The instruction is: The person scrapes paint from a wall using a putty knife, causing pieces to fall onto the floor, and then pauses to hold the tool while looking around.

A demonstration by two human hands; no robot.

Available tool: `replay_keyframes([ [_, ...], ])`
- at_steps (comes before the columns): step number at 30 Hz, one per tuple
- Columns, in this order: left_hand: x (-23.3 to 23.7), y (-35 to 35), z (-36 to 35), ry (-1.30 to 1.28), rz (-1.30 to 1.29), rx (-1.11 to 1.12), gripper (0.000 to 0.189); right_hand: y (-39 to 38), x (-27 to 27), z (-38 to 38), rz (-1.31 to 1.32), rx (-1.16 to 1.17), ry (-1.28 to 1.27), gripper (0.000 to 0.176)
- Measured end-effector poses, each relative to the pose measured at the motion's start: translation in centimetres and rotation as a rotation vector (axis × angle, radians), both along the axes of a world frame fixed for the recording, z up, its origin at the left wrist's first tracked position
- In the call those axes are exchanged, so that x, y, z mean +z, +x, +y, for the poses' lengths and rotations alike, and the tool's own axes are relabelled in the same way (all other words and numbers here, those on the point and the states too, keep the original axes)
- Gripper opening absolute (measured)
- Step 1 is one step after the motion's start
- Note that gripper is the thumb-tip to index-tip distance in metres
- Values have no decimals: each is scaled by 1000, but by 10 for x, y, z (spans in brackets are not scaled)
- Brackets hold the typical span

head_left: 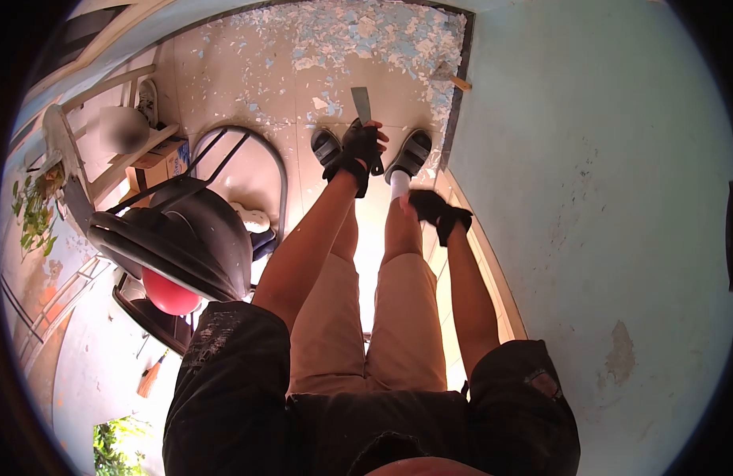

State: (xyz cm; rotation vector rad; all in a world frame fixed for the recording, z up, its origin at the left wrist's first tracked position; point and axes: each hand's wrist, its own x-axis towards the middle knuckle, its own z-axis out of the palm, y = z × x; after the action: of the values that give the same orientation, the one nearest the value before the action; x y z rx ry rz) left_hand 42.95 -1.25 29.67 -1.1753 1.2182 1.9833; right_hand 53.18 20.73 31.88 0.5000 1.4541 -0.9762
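My left hand, in a black fingerless glove, is closed around a scraper. The scraper's flat metal blade points away from me, over the floor, and its dark handle end shows below my fingers. My right hand, gloved the same way, is beside my right shin, near the wall; its fingers are smeared by motion. Paint flakes, blue and white, cover the floor ahead of my sandals. Another scraper with a wooden handle lies at the foot of the wall.
A pale blue wall with a bare patch rises on my right. On my left stand a black chair with a metal frame, a red ball and a cardboard box. A broom is further back.
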Motion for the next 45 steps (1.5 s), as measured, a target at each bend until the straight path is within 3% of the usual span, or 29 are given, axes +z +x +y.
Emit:
replay_keyframes([
  [1,-3,-1,3,79,68,48,11,-11,-9,-5,150,-204,-167,42],
  [3,16,-15,16,49,94,63,11,-64,20,-37,311,-427,-265,36],
  [5,36,-27,24,168,85,36,13,-101,21,-60,214,-509,-321,28],
  [7,18,-41,28,138,136,53,14,-128,28,-73,219,-473,-258,19],
  [9,-10,-57,19,263,254,-62,15,-156,31,-77,224,-435,-194,12],
  [10,-23,-67,15,318,295,-110,26,-168,30,-78,215,-469,-197,9],
  [12,1,-95,10,327,293,-158,27,-188,35,-81,206,-500,-199,8],
  [14,7,-113,11,332,284,-199,28,-199,39,-85,58,-923,-429,4],
  [15,0,-124,16,342,249,-173,29,-202,29,-84,54,-920,-430,4],
  [17,-11,-140,17,350,214,-143,31,-212,17,-83,-63,-1171,-564,3],
  [20,-28,-154,19,279,220,-370,36,-216,10,-86,103,-1125,-442,9],
  [22,-49,-161,25,386,292,-259,37,-227,0,-84,181,-1080,-392,12],
  [24,-78,-168,33,390,284,-190,36,-246,-10,-86,497,-361,129,24],
  [25,-96,-177,35,392,269,-120,35,-254,-17,-89,506,-363,122,24],
  [28,-136,-202,43,502,368,2,34,-256,-41,-93,1055,-290,178,45],
  [29,-171,-218,45,503,364,0,34,-265,-56,-91,1052,-292,180,45],
  [30,-216,-239,47,87,652,-299,31,-280,-73,-89,1108,-144,281,46],
  [31,-231,-250,47,-118,787,-454,30,-291,-84,-85,1157,12,381,48],
  [33,-247,-279,46,-593,992,-717,28,-315,-90,-83,1105,-69,353,46],
  [35,-254,-313,48,-912,1072,-918,26,-346,-106,-80,1295,-156,153,43],
  [37,-263,-342,48,-1118,1112,-1069,25,-377,-120,-78,1276,81,454,42],
  [39,-277,-361,46,-1261,1119,-1194,24,-409,-149,-76,1251,463,472,44],
  [40,-284,-367,47,-1315,1115,-1246,24,-407,-163,-75,1255,475,473,44],
  [42,-289,-368,50,-1394,1107,-1312,23,-400,-172,-80,1466,407,497,46],
  [43,-288,-368,51,-1413,1114,-1326,23,-386,-168,-78,1438,222,503,45],
  [45,-295,-373,46,-1386,1140,-1295,24,-374,-167,-78,1596,-54,225,46],
])
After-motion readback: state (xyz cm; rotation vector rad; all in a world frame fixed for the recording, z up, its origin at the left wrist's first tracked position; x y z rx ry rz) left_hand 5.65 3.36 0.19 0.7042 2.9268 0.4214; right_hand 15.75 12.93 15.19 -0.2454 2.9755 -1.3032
